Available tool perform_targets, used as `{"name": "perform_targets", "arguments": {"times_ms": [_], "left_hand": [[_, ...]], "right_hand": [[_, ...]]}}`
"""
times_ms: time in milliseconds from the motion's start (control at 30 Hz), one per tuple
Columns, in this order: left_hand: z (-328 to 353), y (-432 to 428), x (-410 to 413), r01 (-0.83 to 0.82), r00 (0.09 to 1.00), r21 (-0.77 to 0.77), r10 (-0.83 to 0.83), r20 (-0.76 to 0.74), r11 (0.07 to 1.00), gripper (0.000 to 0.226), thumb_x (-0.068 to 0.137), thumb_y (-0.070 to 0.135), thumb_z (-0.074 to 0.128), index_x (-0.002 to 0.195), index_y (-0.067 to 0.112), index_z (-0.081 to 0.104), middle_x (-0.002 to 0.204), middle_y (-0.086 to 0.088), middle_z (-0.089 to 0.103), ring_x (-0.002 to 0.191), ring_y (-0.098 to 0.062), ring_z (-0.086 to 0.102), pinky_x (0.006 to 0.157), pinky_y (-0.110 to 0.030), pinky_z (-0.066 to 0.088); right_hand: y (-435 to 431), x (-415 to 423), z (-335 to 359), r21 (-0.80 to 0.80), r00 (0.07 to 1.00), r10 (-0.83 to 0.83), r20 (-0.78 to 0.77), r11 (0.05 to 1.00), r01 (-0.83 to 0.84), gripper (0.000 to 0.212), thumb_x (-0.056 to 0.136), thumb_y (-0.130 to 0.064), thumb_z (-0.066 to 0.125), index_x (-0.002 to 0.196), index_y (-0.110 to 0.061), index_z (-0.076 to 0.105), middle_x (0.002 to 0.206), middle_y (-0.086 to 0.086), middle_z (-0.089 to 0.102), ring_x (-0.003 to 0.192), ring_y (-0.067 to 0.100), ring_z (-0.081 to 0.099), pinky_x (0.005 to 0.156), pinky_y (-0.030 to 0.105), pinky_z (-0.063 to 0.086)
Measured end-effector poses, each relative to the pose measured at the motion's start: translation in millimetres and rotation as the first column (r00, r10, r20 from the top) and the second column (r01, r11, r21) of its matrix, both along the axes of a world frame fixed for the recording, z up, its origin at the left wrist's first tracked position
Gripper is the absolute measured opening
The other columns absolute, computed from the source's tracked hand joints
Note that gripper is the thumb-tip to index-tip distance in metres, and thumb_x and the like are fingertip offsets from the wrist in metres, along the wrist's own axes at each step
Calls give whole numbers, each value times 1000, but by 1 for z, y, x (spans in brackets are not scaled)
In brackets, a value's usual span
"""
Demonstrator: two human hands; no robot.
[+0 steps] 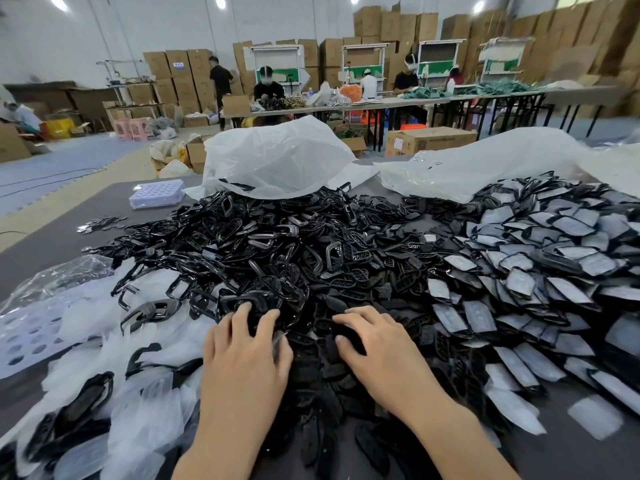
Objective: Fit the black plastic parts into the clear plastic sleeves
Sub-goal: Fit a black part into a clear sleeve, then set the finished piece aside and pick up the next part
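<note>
A big heap of black plastic parts point(263, 237) covers the middle of the grey table point(52, 237). Clear plastic sleeves point(138, 344) lie piled at the near left, some with black parts inside. My left hand point(242, 351) rests with fingers spread on the near edge of the heap. To its right, my right hand point(381, 344) has bent fingers, with thumb and forefinger pinching a flat black part point(349, 332) on the heap. A wide pile of sleeved parts point(540, 271) fills the right side.
Two large white plastic bags point(277, 157) point(485, 161) lie behind the heap. A pale perforated tray point(157, 192) sits at the far left, small metal discs point(100, 223) near it. A perforated sheet point(27, 334) lies at the left edge. People work at distant tables point(381, 102) before stacked cartons.
</note>
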State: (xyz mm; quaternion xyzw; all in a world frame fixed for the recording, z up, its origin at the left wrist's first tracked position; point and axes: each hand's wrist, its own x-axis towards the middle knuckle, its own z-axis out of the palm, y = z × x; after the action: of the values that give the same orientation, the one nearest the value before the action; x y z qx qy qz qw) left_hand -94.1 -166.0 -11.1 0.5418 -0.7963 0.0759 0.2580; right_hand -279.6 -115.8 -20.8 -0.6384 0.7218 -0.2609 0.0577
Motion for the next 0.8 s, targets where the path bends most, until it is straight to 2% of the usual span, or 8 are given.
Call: {"name": "perform_targets", "arguments": {"times_ms": [167, 333, 400, 500, 567, 667, 733, 800], "left_hand": [[3, 4, -2, 121, 992, -1, -120, -45, 993, 39, 69, 12, 86, 103, 22, 69, 100, -3, 62, 85, -29, 61, 70, -43, 51], [9, 4, 1, 185, 927, 16, -169, -336, 983, 26, 87, 4, 70, 107, 20, 65, 105, 6, 61, 99, -17, 57, 75, -28, 47], [15, 5, -1, 257, 811, 42, -192, -553, 965, 17, 96, 9, 61, 104, 23, 64, 102, 14, 63, 98, -7, 57, 82, -17, 42], [23, 6, -6, 403, 547, 120, -134, -826, 907, 17, 97, 13, 61, 95, 30, 66, 92, 18, 69, 88, 3, 62, 77, -7, 43], [23, 5, -10, 525, 398, 153, -82, -914, 837, 11, 91, 21, 67, 92, 31, 71, 86, 13, 72, 83, 0, 65, 77, -10, 47], [17, 6, -14, 683, 228, 200, 56, -972, 703, 17, 79, 35, 68, 94, 31, 74, 89, 0, 75, 88, -17, 70, 83, -31, 55], [13, 4, -15, 700, 202, 212, 96, -975, 682, 17, 80, 32, 69, 95, 29, 75, 94, -8, 76, 94, -25, 72, 85, -37, 55], [11, 3, -14, 679, 254, 245, 93, -963, 692, 11, 86, 26, 69, 94, 32, 75, 89, -2, 76, 89, -17, 73, 78, -27, 56]], "right_hand": [[3, -2, 3, -49, 995, 13, 98, 999, -8, 31, 106, -38, 44, 134, -37, 57, 127, -20, 56, 117, 6, 49, 103, 22, 36], [5, -1, 6, -149, 973, 30, 228, 989, 4, 31, 107, -28, 46, 134, -33, 60, 124, -26, 58, 117, -5, 47, 95, 2, 30], [6, 1, 8, -214, 946, 54, 319, 977, 17, 29, 105, -29, 50, 130, -38, 62, 120, -30, 61, 119, -7, 49, 95, 2, 32], [6, 6, 10, -265, 846, 139, 515, 964, 2, 26, 102, -39, 55, 126, -48, 61, 118, -31, 65, 117, -7, 57, 94, 5, 41], [5, 11, 12, -244, 756, 197, 625, 968, -50, 32, 97, -53, 55, 128, -53, 57, 121, -29, 65, 114, -5, 61, 93, 12, 47], [2, 18, 12, -196, 638, 251, 728, 968, -157, 44, 91, -68, 57, 129, -46, 59, 123, -18, 68, 112, 6, 67, 99, 35, 53], [2, 21, 14, -213, 626, 282, 727, 959, -185, 27, 97, -55, 59, 120, -42, 66, 115, -10, 73, 107, 11, 70, 96, 38, 55], [4, 22, 17, -233, 616, 295, 731, 956, -181, 15, 100, -42, 61, 112, -38, 70, 107, -8, 76, 100, 11, 73, 88, 29, 57]]}}
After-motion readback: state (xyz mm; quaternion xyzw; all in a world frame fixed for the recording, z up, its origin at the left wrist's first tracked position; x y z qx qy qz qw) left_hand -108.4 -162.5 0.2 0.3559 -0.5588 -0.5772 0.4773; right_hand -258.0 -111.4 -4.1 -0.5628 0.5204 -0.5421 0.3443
